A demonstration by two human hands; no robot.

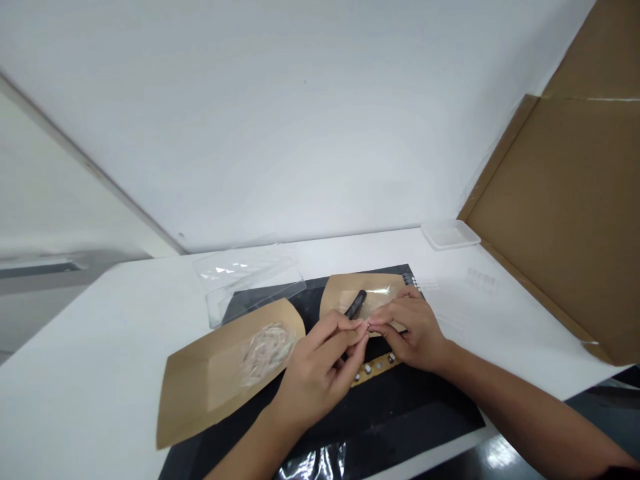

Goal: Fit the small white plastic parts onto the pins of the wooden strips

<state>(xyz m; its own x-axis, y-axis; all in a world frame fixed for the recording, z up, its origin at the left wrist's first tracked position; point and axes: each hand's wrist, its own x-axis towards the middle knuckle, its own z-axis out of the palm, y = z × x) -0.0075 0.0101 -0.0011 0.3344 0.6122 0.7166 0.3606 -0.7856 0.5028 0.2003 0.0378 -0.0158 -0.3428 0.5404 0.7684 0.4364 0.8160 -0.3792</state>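
Note:
My left hand (320, 370) and my right hand (413, 328) meet fingertip to fingertip, both in a closed pinch. A tiny shiny piece (369, 325) shows between the fingertips, too small to name. Just behind them a dark curved object (357, 303), perhaps a tool's handle, rises past my left fingers; its lower end is hidden. Farther back lies a brown paper tray (333, 288) with clear plastic in it, partly covered by my right hand. Beneath my hands a yellowish strip (361, 380) bearing several small silvery round pieces rests on the black mat (390, 407).
To the left, another brown paper tray (185, 380) holds a heap of clear plastic pieces (269, 351). Transparent plastic boxes or lids (250, 277) lie behind it. A shallow translucent tray (450, 235) stands by the wall. A large cardboard panel (565, 220) borders the white table's right side.

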